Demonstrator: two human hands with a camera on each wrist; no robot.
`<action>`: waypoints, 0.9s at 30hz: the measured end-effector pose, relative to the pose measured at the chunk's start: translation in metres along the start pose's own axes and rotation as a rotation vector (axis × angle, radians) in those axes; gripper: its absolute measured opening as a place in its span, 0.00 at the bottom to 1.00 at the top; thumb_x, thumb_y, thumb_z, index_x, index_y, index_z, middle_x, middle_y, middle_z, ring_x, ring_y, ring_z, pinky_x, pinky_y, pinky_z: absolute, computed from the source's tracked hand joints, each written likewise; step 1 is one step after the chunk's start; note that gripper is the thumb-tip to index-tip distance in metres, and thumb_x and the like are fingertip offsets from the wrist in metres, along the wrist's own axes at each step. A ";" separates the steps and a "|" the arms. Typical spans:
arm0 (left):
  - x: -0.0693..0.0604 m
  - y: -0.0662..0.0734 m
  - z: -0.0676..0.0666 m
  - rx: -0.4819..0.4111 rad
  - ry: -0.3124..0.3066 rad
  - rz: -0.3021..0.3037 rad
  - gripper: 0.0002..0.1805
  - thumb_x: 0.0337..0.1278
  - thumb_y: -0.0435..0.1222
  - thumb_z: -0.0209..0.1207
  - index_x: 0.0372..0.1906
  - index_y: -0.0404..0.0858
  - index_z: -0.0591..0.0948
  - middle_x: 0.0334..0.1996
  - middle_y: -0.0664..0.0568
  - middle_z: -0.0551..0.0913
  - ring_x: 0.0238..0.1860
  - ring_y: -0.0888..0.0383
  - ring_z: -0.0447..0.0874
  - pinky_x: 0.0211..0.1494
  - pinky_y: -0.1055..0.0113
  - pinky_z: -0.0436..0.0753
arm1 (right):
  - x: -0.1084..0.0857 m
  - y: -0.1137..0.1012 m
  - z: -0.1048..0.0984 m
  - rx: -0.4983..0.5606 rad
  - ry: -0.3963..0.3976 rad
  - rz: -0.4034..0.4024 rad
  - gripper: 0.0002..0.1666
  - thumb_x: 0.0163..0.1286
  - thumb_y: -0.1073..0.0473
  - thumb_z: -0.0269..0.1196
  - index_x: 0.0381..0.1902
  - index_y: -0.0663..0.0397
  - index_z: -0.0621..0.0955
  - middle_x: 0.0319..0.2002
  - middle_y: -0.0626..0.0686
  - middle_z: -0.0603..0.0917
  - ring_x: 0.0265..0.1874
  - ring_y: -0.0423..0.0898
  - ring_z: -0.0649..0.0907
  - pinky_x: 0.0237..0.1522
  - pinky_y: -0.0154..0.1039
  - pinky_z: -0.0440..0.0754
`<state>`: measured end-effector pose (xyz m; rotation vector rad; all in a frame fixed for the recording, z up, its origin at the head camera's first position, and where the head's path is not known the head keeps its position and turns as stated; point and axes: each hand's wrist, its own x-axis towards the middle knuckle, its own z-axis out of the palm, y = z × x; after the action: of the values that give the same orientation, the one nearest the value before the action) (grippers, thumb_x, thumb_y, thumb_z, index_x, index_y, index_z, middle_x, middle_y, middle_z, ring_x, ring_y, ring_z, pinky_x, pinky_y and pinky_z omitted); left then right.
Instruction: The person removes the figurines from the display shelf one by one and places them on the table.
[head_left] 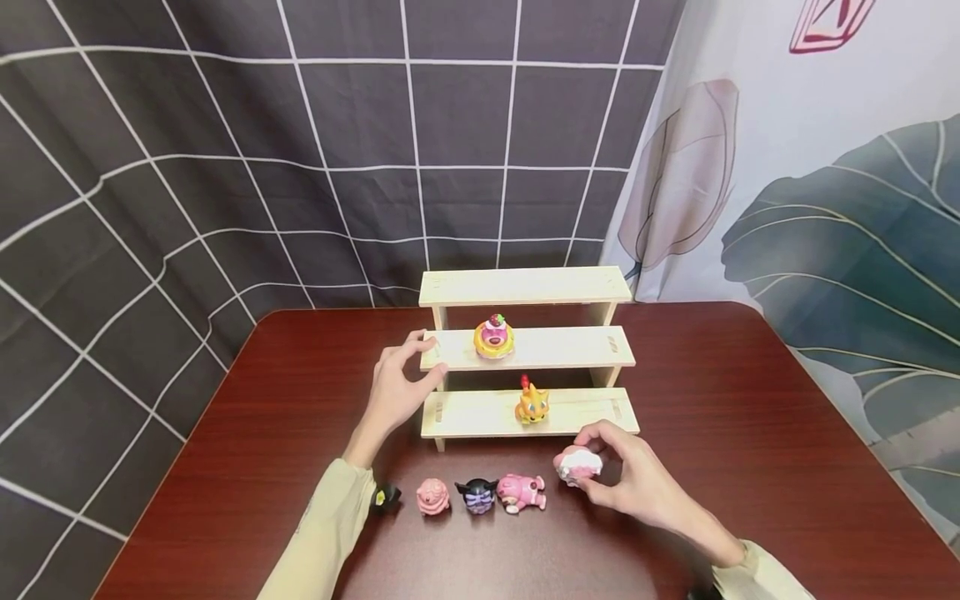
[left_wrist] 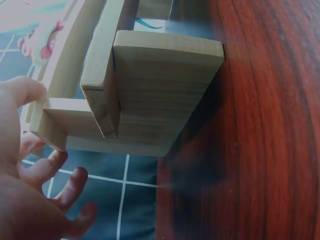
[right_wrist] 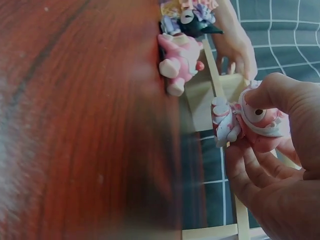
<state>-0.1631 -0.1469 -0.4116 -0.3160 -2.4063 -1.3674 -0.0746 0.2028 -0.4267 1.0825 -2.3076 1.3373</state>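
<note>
A pink and white figurine (head_left: 577,465) is pinched between the thumb and fingers of my right hand (head_left: 641,479), in front of the shelf's lower right corner. My left hand (head_left: 397,383) holds the left end of the middle board of a three-step wooden display shelf (head_left: 525,286), its thumb at the front edge. In the left wrist view that end of the shelf (left_wrist: 165,75) shows close up. On the middle step sits a figurine with a yellow ring (head_left: 493,339); an orange cat-like figurine (head_left: 532,406) stands on the bottom step.
In front of the shelf, a round pink figurine (head_left: 432,497), a black and purple figurine (head_left: 478,495) and a pink bear-like figurine lying down (head_left: 522,492) form a row on the dark red table (head_left: 315,367). A small black item (head_left: 386,497) is partly behind my left sleeve. Curtains hang behind.
</note>
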 end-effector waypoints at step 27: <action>-0.001 0.001 -0.001 -0.008 -0.005 -0.027 0.24 0.54 0.40 0.71 0.58 0.42 0.84 0.66 0.49 0.76 0.56 0.45 0.71 0.55 0.46 0.69 | -0.012 0.005 0.014 -0.016 -0.064 0.015 0.32 0.40 0.77 0.74 0.44 0.54 0.77 0.36 0.42 0.81 0.31 0.37 0.81 0.34 0.29 0.79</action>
<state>-0.1619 -0.1467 -0.4105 -0.2902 -2.4186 -1.3899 -0.0683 0.1985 -0.4444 1.1205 -2.3724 1.3056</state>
